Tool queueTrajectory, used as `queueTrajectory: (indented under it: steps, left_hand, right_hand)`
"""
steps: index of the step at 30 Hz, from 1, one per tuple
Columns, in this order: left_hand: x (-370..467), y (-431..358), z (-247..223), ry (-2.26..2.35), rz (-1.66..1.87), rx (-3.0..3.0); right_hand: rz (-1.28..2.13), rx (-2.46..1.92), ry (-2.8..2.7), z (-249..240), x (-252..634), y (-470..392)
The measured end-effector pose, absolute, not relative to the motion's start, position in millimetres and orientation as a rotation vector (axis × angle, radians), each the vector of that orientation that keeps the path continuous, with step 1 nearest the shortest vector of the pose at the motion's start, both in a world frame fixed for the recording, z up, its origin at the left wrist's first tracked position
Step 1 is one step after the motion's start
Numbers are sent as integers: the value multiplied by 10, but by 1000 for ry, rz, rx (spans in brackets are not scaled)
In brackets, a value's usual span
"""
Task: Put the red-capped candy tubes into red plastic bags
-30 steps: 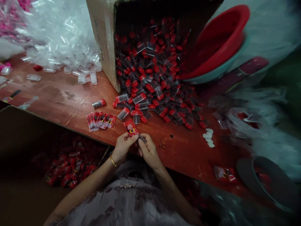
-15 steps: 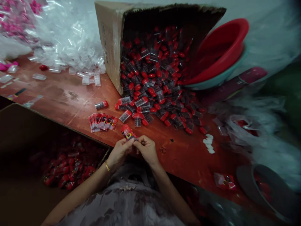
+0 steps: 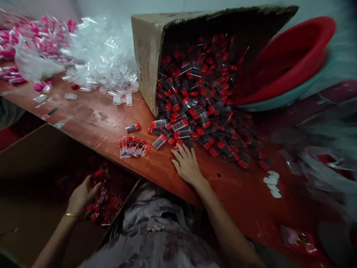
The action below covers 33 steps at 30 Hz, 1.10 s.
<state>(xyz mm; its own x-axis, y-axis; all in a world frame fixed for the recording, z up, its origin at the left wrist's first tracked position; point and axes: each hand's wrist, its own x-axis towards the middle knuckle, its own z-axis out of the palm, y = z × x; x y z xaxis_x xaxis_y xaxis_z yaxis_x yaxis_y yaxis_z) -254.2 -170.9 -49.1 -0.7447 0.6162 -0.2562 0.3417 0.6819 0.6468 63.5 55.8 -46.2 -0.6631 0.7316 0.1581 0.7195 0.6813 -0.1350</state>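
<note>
My left hand [image 3: 83, 193] hangs over the lower cardboard box [image 3: 28, 149] at the left, fingers apart. A small red item [image 3: 98, 173] shows just past its fingertips, blurred and apart from them as far as I can see. Red packed items [image 3: 108, 204] lie in that box. My right hand [image 3: 188, 165] is spread palm down at the near edge of a heap of clear red-capped containers [image 3: 181, 126]. Its fingertips reach the nearest containers. To its left lie a fan of red printed packets [image 3: 135, 147] and one single red-capped container [image 3: 132, 127].
A large cardboard box [image 3: 146, 63] lies on its side, the heap spilling out. Clear empty containers [image 3: 103, 63] and pink pieces [image 3: 47, 37] are piled at the left. A red basin [image 3: 304, 59], white pieces [image 3: 272, 184] and a red packet [image 3: 299, 240] are at the right.
My hands, together on a red printed packet before, have parted. The left has moved left over the lower box, the right forward to the heap. The view has shifted left.
</note>
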Motion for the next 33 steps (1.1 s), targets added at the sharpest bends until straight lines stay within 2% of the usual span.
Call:
queueTrajectory:
  steps: [3, 8, 13, 20, 23, 27, 29, 33]
  left_hand:
    - [-2479, -1576, -415, 2667, 718, 1260]
    - [-1925, -713, -232, 2421, 735, 1934]
    - [-1720, -133, -360, 2259, 636, 2062]
    - [-1617, -219, -349, 2263, 946, 1871]
    - [-1458, -279, -247, 2231, 1150, 1633]
    - [-1142, -337, -170, 2026, 1285, 1532]
    - [-1001, -372, -160, 1928, 1308, 1522]
    - [-861, -427, -126, 1596, 1449, 1231]
  right_hand:
    - [44, -1148, -2696, -553, 807, 396]
    - [16, -1176, -2606, -563, 885, 275]
    - [13, -1153, -2561, -589, 886, 309]
    - [99, -1021, -2317, -511, 876, 221]
    - [391, -978, -2103, -397, 674, 72]
    - [1116, -959, -1724, -281, 246, -71]
    - [1374, -940, -1511, -264, 99, -80]
    - [1437, -1002, -1266, -287, 108, -47]
